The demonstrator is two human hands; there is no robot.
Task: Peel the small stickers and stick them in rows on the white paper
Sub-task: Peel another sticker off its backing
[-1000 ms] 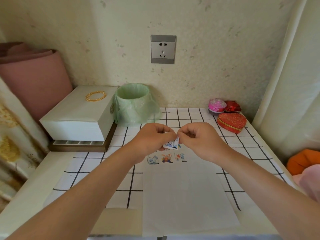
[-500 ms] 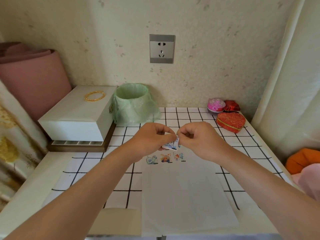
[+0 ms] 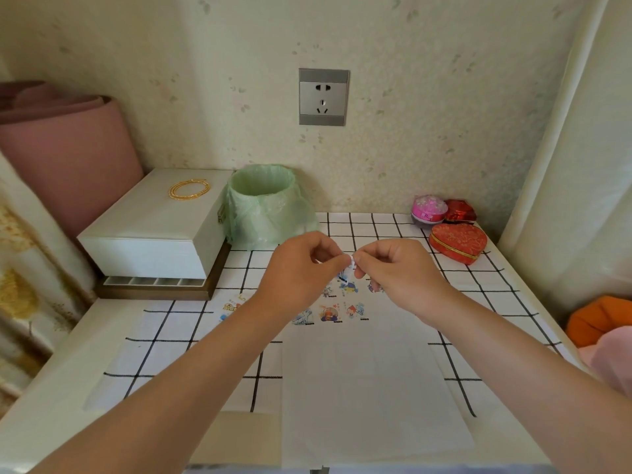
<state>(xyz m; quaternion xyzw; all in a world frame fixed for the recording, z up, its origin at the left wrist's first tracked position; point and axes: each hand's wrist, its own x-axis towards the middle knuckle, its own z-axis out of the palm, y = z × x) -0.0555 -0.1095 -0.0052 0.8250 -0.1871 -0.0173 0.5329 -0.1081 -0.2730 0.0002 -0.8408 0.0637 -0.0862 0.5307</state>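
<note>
The left hand (image 3: 301, 268) and right hand (image 3: 396, 268) meet fingertip to fingertip, both pinching one small sticker (image 3: 349, 266) between thumb and forefinger; it is too tiny to tell whether its backing is still on. They are held above the far end of the white paper (image 3: 369, 388), which runs from under them back toward the person. Just below the hands, stuck stickers (image 3: 330, 313) sit in two short rows on the paper. Under the left wrist a sticker sheet (image 3: 232, 306) peeks out. Beyond the left hand stands a green-lined bin (image 3: 263, 203); beyond the right hand lies a red heart box (image 3: 458, 242).
</note>
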